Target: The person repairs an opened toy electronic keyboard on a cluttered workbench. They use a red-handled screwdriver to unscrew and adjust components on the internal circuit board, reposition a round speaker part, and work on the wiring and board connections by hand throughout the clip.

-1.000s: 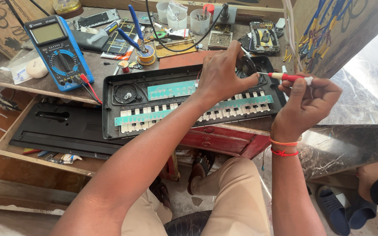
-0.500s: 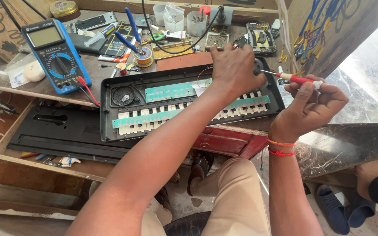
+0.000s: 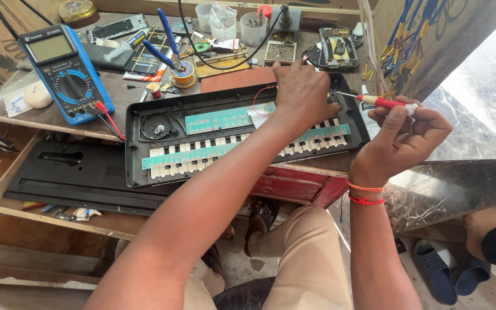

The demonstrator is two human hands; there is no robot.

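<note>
An opened black keyboard case [image 3: 144, 155] lies upside down on the workbench, showing teal circuit boards, white keys and a small round speaker [image 3: 157, 126]. My left hand [image 3: 304, 95] rests fingers-down on the case's right inner part, near its far rim. My right hand [image 3: 404, 140] is closed around a red-handled screwdriver [image 3: 383, 103], held roughly level, its thin shaft pointing left to the case's right end beside my left hand. Red and orange threads circle my right wrist.
A blue multimeter [image 3: 64, 72] with red and black leads lies at the left. Blue-handled pliers [image 3: 167, 40], a solder spool, plastic cups [image 3: 254, 27] and small circuit boards crowd the back. A black cover panel [image 3: 81, 178] lies in the lower drawer. Another person's foot and sandals [image 3: 437, 270] are bottom right.
My left hand has shifted along the case toward its far right corner. My right hand has brought the screwdriver down and left, so its tip now reaches the case.
</note>
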